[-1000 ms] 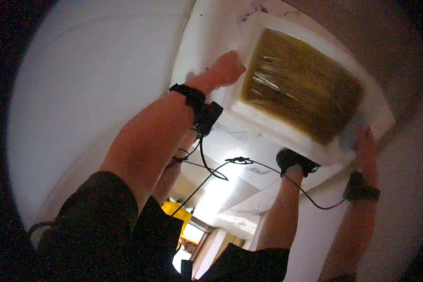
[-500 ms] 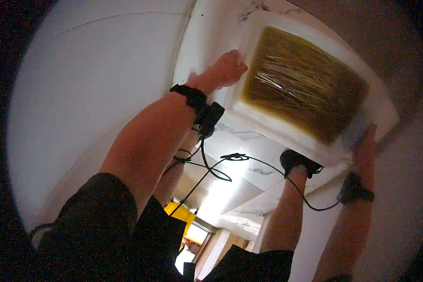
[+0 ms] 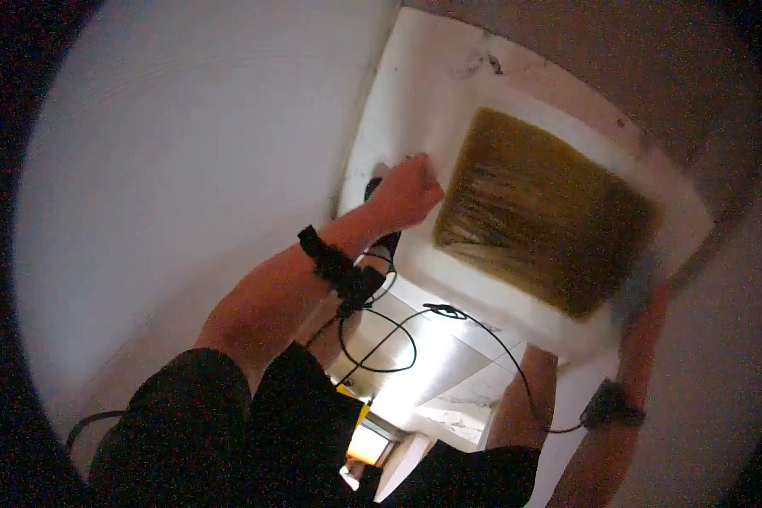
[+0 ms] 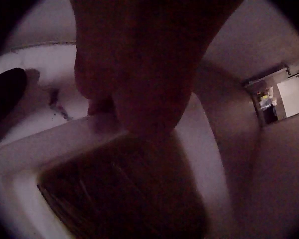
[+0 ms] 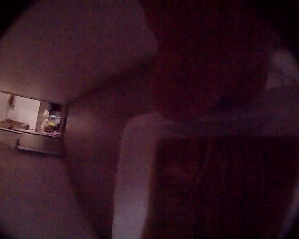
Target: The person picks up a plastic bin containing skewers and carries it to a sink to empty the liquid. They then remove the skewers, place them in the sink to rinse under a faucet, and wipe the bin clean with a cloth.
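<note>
A white rectangular tub (image 3: 495,292) with murky brown liquid (image 3: 559,216) in it fills the upper right of the head view. My left hand (image 3: 405,193) grips its left rim, the fingers curled over the edge in the left wrist view. At the opposite end, my right hand (image 3: 646,313) holds the rim, dim and blurred in the head view. The right wrist view is very dark, with that hand (image 5: 204,64) over the tub's rim (image 5: 132,174). Streaks run across the liquid's surface.
Pale walls (image 3: 186,152) stand close on both sides of a narrow passage with a marbled tile floor (image 3: 457,415). A black cable (image 3: 504,343) loops between my wrist straps below the tub. A bright opening (image 4: 291,94) lies beyond. A dark shoe (image 3: 385,241) shows beside the tub.
The tub and both hands sit lower in the head view. One foot has slipped out of sight under the tub, while a dark shoe now shows by my left hand. Glints on the liquid have faded.
</note>
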`<state>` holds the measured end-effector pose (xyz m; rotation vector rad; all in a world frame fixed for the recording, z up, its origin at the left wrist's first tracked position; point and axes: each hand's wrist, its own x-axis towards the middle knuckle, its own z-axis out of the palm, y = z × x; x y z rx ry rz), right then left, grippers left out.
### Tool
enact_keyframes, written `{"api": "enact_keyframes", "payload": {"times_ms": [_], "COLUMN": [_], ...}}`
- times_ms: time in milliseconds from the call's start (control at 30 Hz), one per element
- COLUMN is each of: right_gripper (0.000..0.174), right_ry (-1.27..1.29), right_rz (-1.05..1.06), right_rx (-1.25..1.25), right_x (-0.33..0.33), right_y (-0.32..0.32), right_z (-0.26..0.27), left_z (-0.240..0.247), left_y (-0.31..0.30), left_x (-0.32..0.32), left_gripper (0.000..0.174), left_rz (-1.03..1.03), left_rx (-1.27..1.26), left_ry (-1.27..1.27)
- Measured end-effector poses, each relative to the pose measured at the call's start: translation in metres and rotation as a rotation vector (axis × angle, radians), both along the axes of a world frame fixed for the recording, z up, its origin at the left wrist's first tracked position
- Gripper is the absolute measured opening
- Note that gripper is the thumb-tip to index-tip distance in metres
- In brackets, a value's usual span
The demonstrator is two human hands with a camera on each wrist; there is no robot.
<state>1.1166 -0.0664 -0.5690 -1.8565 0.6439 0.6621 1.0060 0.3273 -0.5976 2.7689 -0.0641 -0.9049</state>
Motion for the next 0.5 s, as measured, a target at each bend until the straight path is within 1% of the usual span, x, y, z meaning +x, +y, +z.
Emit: {"api": "enact_keyframes", "payload": {"times_ms": [33, 67, 100, 133, 167, 200, 233, 267, 333, 367, 400, 433, 467, 500], "right_gripper": [0.063, 0.062, 0.055, 0.051, 0.048, 0.050, 0.053, 0.053, 0.052, 0.052, 0.052, 0.052, 0.052, 0.051], "right_ry": [0.025, 0.051, 0.013, -0.021, -0.058, 0.101, 0.231, 0.205, 0.239, 0.225, 0.144, 0.076, 0.081, 0.022], "right_rz": [0.015, 0.029, 0.220, 0.308, 0.393, 0.155, -0.076, -0.090, -0.247, -0.260, -0.284, -0.304, -0.309, -0.219], "right_rx": [0.063, 0.126, 0.010, -0.045, -0.103, -0.064, 0.013, 0.021, 0.102, 0.119, 0.143, 0.156, 0.160, 0.115], "right_x": [-0.007, -0.014, -0.031, -0.034, -0.037, -0.067, -0.065, -0.072, -0.085, -0.082, -0.080, -0.084, -0.087, -0.084], "right_y": [-0.019, -0.038, -0.072, -0.078, -0.083, -0.075, -0.058, -0.057, -0.057, -0.050, -0.041, -0.039, -0.043, -0.046], "right_z": [0.000, -0.001, -0.017, -0.007, 0.002, -0.015, -0.005, 0.001, 0.002, -0.002, -0.003, 0.002, 0.004, -0.003], "left_z": [0.008, 0.027, 0.051, 0.076, 0.102, 0.063, 0.069, 0.074, 0.074, 0.071, 0.073, 0.079, 0.089, 0.094], "left_y": [-0.003, -0.005, -0.009, -0.013, -0.016, -0.025, -0.019, -0.014, -0.003, 0.001, 0.004, 0.003, 0.001, 0.002], "left_x": [-0.003, -0.002, 0.001, 0.004, 0.010, -0.012, -0.008, -0.013, -0.017, -0.008, 0.001, 0.001, 0.005, 0.016], "left_gripper": [0.015, 0.015, 0.020, 0.026, 0.026, 0.027, 0.028, 0.028, 0.028, 0.028, 0.028, 0.027, 0.027, 0.027], "left_rz": [0.214, 0.203, 0.432, 0.656, 0.644, 0.685, 0.733, 0.716, 0.459, 0.443, 0.457, 0.476, 0.472, 0.496], "left_rx": [0.007, 0.020, -0.078, -0.181, -0.176, -0.179, -0.155, -0.157, -0.201, -0.191, -0.154, -0.122, -0.116, -0.157], "left_ry": [0.052, 0.039, 0.087, 0.129, 0.102, 0.249, 0.364, 0.338, 0.103, 0.086, 0.071, 0.069, 0.074, 0.039]}}
